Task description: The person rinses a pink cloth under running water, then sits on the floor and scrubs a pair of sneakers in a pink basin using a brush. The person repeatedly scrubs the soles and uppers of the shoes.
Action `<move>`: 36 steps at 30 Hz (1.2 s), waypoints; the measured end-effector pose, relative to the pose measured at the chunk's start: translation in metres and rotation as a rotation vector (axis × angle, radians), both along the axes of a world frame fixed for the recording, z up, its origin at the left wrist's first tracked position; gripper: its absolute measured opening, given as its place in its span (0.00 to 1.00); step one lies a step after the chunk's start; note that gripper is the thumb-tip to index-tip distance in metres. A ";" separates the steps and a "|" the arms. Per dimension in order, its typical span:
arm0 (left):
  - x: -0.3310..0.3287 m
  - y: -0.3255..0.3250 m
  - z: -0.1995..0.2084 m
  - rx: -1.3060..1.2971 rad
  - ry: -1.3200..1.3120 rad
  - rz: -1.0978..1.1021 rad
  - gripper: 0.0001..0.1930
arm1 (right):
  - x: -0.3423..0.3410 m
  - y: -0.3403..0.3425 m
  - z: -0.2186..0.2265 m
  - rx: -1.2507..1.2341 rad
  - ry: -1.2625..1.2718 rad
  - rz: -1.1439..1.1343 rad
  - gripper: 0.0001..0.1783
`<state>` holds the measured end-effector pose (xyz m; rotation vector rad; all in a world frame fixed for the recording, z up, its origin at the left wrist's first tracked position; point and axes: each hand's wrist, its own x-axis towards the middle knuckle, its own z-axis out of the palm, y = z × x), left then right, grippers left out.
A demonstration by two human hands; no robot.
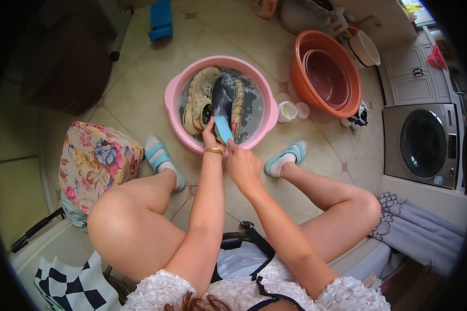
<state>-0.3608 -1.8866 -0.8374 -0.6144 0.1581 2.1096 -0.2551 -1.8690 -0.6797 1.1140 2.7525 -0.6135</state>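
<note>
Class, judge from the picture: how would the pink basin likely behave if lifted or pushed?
The pink basin would probably feel heavy, since it holds water and shoes. A push might make that loose water slosh. Its wide, low shape suggests little tipping.

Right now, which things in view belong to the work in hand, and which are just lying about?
In the work:
pink basin of water
dark-soled shoe, held by the left hand
light blue tool, held by the right hand
beige shoe, in the basin
open white jar beside it, probably

Apparently just lying about:
orange basin
black-and-white shoes
blue object on the floor
</note>
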 end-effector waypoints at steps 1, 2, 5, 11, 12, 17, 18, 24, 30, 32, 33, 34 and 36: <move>-0.001 0.000 0.000 -0.007 0.043 -0.009 0.29 | -0.011 0.007 -0.004 0.013 -0.017 -0.007 0.17; -0.002 0.001 0.000 -0.013 0.085 -0.018 0.30 | -0.013 0.011 -0.010 0.028 0.022 -0.012 0.17; -0.005 0.003 0.002 -0.032 0.025 0.008 0.29 | -0.003 0.019 -0.010 0.052 0.046 0.012 0.17; -0.002 0.001 -0.011 0.039 0.050 -0.022 0.29 | 0.010 0.000 -0.004 0.009 -0.047 0.025 0.17; -0.003 0.000 -0.010 0.021 0.069 -0.007 0.28 | -0.001 0.009 -0.013 0.037 0.016 0.018 0.17; -0.013 0.004 -0.002 -0.033 0.074 0.073 0.28 | -0.015 0.044 -0.020 -0.153 0.073 -0.241 0.19; -0.017 -0.004 -0.010 -0.020 0.088 0.063 0.29 | -0.016 0.045 -0.023 -0.121 0.090 -0.255 0.19; -0.008 0.020 0.012 -0.059 0.088 0.010 0.28 | 0.003 0.103 -0.116 -0.311 0.095 -0.568 0.21; -0.011 0.001 -0.010 -0.157 0.032 0.105 0.31 | 0.019 0.045 -0.032 -0.490 0.217 -0.300 0.20; -0.008 0.002 -0.002 -0.052 0.028 0.046 0.28 | 0.008 0.018 0.014 -0.271 0.073 -0.106 0.20; -0.011 -0.004 -0.007 0.107 -0.037 -0.016 0.28 | 0.002 0.010 0.015 -0.180 0.040 -0.060 0.20; -0.010 -0.002 -0.005 0.065 -0.046 0.016 0.27 | -0.004 0.003 0.013 -0.090 0.006 -0.011 0.19; -0.007 0.004 -0.001 -0.020 -0.066 0.081 0.26 | -0.014 -0.001 0.007 0.009 -0.008 0.000 0.18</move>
